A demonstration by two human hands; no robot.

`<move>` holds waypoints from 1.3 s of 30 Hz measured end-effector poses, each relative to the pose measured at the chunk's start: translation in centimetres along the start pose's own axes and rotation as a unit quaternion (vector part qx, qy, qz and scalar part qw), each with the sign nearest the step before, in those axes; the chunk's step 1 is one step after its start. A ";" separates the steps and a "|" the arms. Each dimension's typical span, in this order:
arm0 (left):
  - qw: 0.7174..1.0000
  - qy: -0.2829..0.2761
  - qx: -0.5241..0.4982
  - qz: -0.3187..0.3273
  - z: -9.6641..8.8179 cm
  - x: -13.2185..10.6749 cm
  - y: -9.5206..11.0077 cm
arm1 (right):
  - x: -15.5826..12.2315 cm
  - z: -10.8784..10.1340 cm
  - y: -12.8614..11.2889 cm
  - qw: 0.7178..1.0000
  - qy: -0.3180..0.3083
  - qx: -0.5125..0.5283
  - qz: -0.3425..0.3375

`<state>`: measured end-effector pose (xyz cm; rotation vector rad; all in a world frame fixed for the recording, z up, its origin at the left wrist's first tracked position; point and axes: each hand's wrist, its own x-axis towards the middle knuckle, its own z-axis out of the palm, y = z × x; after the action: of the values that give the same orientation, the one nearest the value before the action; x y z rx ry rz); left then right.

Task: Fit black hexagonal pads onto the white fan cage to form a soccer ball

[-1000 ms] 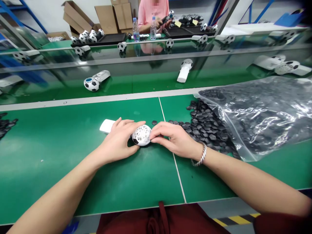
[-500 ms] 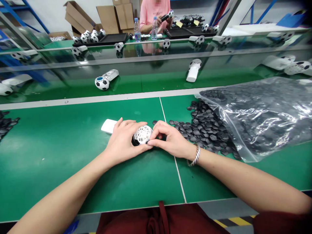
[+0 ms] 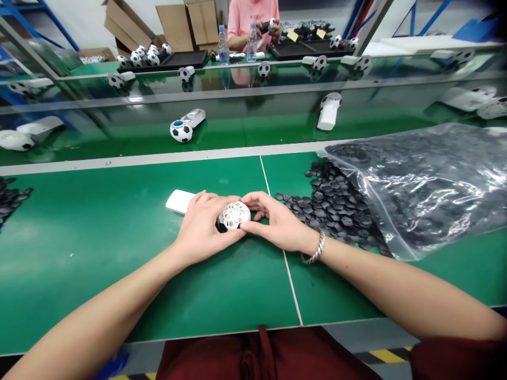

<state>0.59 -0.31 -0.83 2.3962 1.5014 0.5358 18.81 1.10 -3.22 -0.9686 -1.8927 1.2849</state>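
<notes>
My left hand point(image 3: 204, 224) is closed around the ball-shaped head of a white handheld fan point(image 3: 235, 215), its openwork grille facing up. The fan's white handle point(image 3: 180, 201) sticks out to the left beyond my fingers. Black patches show on the head beside my left palm. From the other side, my right hand point(image 3: 273, 219) grips the head's right edge, thumb low and fingers at the top and behind. Whether a small black piece sits under my right fingertips is hidden. Loose black pentagon pieces point(image 3: 336, 203) lie in a heap right of that hand.
A clear plastic bag point(image 3: 431, 184) of black pieces lies at the right. More black pieces point(image 3: 13, 198) are at the left edge. Beyond the table's pale rail, football-patterned fans point(image 3: 182, 131) lie on green lanes. Across, a person in pink point(image 3: 253, 21) handles a fan near two bottles point(image 3: 252, 45).
My right fingers have gone from a pinch at the head's edge to a wider grip around it. Fans on the near lane have shifted right, those on the far lane left.
</notes>
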 end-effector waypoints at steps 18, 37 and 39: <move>0.992 -0.106 -0.032 0.061 -0.7 -0.5 -0.4 | 2.1 -3.2 1.4 0.896 -0.007 -0.439 -0.065; 0.998 0.005 0.017 -0.067 0.0 -0.9 0.3 | 2.0 -1.7 1.6 0.882 -0.029 -0.460 -0.098; 0.998 0.001 0.003 -0.066 -0.2 -0.7 -0.1 | 2.1 -1.6 1.6 0.881 -0.049 -0.460 -0.097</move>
<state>0.10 -0.89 -0.80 2.2810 1.6507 0.5042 19.40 4.01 -3.97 -1.1056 -2.6549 0.2522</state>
